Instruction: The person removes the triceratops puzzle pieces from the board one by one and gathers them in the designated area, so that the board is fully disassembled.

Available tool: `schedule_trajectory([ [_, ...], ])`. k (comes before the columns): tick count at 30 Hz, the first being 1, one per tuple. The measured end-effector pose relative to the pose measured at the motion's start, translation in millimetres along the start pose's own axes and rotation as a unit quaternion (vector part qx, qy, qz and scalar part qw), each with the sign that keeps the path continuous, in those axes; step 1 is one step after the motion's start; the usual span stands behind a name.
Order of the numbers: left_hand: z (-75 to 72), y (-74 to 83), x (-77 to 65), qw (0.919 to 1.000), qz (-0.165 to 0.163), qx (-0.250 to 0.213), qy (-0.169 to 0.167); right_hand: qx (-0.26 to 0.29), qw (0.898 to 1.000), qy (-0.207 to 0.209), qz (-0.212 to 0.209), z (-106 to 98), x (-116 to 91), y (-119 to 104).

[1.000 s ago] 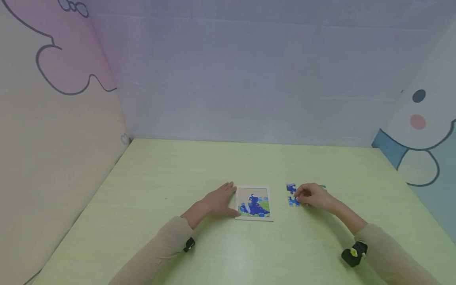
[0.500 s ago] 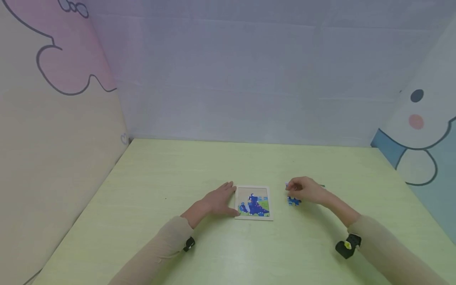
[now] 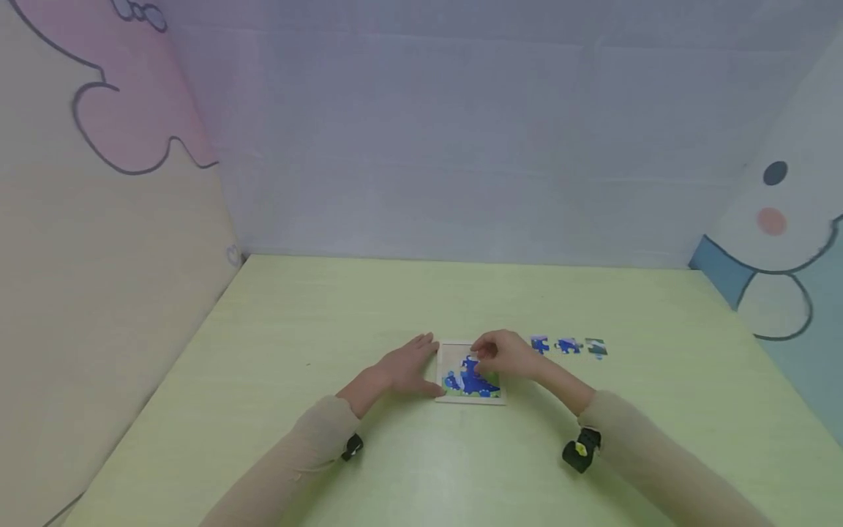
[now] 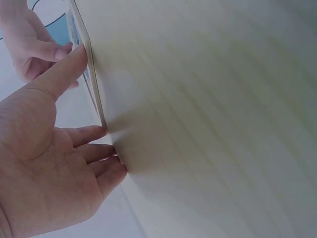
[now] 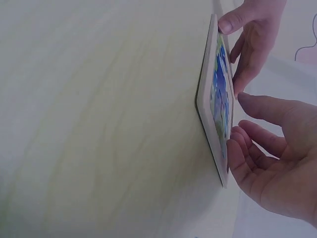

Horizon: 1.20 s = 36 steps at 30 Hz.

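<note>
A small puzzle frame (image 3: 470, 400) with a pale border lies on the table, its picture of a blue dinosaur partly filled in. My left hand (image 3: 405, 369) rests along its left side; in the left wrist view the thumb (image 4: 74, 62) touches the frame's edge and the other fingertips reach the tabletop. Over the frame's upper right part, my right hand (image 3: 510, 355) pinches a blue puzzle piece (image 3: 474, 360), mostly hidden by the fingers. The right wrist view shows its thumb and curled fingers (image 5: 242, 158) close over the picture.
Three loose puzzle pieces lie in a row right of the frame: a left one (image 3: 539, 344), a middle one (image 3: 568, 345) and a right one (image 3: 597, 347). The pale yellow table (image 3: 369, 293) meets a plain back wall (image 3: 408, 146).
My right hand has moved left from the loose pieces to over the frame. The loose piece nearest me has left the table. My left hand stays at the frame's left side.
</note>
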<state>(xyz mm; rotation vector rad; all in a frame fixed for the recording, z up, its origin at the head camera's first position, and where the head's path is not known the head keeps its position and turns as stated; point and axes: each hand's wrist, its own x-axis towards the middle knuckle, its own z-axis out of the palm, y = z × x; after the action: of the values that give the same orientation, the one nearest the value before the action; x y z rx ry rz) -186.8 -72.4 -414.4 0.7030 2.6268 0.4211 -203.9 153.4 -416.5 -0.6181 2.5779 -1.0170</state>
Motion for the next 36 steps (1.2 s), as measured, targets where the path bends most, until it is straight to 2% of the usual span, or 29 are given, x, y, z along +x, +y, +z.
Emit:
schedule_trajectory([
  [17, 1.8, -1.5, 2.9, 1.0000, 0.005, 0.003, 0.002, -0.016, 1.000, 0.007, 0.024, 17, 4, -7],
  [27, 1.8, -1.8, 3.2, 1.0000, 0.004, 0.002, 0.001, -0.010, 0.998, 0.026, 0.054, 17, 4, -8],
  [36, 2.7, -2.8, 3.7, 1.0000, 0.004, -0.001, 0.002, -0.009, 0.997, 0.020, 0.068, 15, 5, -11],
])
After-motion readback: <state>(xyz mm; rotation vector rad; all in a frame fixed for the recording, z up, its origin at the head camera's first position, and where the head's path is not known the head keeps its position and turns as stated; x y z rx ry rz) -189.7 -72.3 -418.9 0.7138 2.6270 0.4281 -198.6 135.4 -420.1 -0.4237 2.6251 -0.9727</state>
